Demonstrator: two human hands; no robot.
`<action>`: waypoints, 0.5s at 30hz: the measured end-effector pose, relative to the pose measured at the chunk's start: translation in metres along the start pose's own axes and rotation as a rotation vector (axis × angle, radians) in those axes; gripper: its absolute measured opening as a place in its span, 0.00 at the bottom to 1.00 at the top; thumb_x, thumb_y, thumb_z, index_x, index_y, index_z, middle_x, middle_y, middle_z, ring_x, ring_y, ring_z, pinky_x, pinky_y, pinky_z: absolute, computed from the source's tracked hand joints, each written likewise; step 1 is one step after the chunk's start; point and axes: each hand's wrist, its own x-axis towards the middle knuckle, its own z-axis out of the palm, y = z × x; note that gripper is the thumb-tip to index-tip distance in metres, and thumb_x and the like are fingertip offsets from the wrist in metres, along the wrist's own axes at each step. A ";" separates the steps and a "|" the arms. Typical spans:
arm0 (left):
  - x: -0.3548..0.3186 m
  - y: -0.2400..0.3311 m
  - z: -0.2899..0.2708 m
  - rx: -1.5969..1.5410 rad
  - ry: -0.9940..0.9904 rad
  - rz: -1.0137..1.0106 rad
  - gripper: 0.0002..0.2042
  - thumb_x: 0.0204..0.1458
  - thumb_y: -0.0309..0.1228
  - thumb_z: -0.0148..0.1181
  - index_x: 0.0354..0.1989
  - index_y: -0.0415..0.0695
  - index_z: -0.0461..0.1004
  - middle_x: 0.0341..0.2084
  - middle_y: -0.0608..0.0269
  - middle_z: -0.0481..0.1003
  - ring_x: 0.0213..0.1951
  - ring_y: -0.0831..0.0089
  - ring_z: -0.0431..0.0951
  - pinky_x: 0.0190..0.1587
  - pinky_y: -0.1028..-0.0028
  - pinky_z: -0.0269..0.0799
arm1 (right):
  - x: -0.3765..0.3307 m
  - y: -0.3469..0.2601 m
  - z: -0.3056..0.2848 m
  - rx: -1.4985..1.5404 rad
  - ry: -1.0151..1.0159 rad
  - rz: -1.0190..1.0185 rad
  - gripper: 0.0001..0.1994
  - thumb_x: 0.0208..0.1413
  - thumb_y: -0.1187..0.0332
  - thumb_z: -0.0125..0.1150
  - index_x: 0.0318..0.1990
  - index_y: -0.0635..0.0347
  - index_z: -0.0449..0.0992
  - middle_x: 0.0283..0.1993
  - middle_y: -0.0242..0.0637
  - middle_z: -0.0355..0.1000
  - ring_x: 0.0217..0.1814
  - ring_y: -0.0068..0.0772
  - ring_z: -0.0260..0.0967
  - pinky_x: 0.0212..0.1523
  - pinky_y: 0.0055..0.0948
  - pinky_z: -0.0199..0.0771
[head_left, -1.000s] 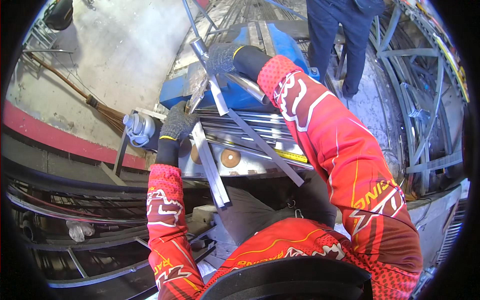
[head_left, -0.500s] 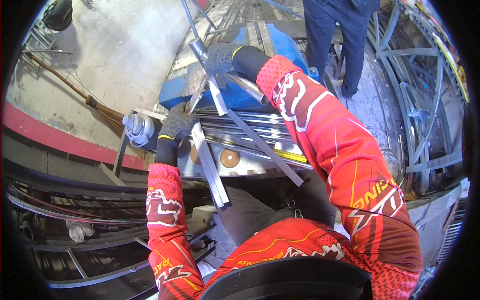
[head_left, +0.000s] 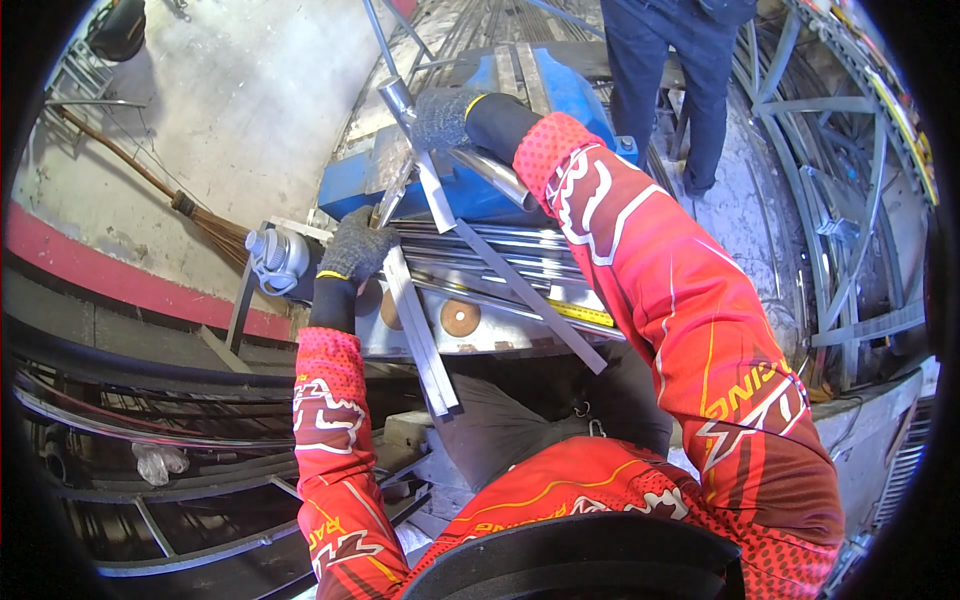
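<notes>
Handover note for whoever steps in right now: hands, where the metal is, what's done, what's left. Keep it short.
Left hand, in a grey glove: closed on the upper end of the flat steel strip that slants down off the bench edge.
Right hand, gloved: gripping a second flat strip near its top, over the blue machine; that strip runs diagonally across the bundle of steel bars on the bench.
Nearby: a grey motor-like fitting beside the left hand; another person's legs behind the machine.
Done: both strips in hand.
Left: neither strip is set down or seated yet.
</notes>
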 end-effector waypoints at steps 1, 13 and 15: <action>0.001 0.001 0.000 0.001 -0.005 0.002 0.12 0.52 0.32 0.62 0.40 0.39 0.72 0.22 0.62 0.72 0.21 0.72 0.72 0.24 0.70 0.70 | 0.001 0.001 0.000 -0.059 -0.017 -0.031 0.17 0.52 0.67 0.55 0.44 0.66 0.83 0.44 0.57 0.79 0.49 0.56 0.79 0.55 0.48 0.77; -0.004 0.020 -0.003 0.165 0.057 -0.054 0.19 0.47 0.35 0.59 0.44 0.37 0.76 0.39 0.37 0.79 0.46 0.41 0.78 0.50 0.54 0.72 | -0.058 -0.034 -0.051 0.094 -0.066 0.120 0.17 0.53 0.67 0.55 0.45 0.67 0.83 0.46 0.58 0.79 0.50 0.56 0.79 0.56 0.47 0.76; -0.002 0.018 -0.004 0.150 0.048 -0.056 0.18 0.47 0.35 0.58 0.44 0.36 0.76 0.39 0.36 0.79 0.46 0.41 0.78 0.51 0.54 0.72 | -0.058 -0.034 -0.052 0.116 -0.070 0.138 0.17 0.53 0.67 0.54 0.46 0.67 0.82 0.47 0.58 0.79 0.51 0.56 0.79 0.56 0.47 0.76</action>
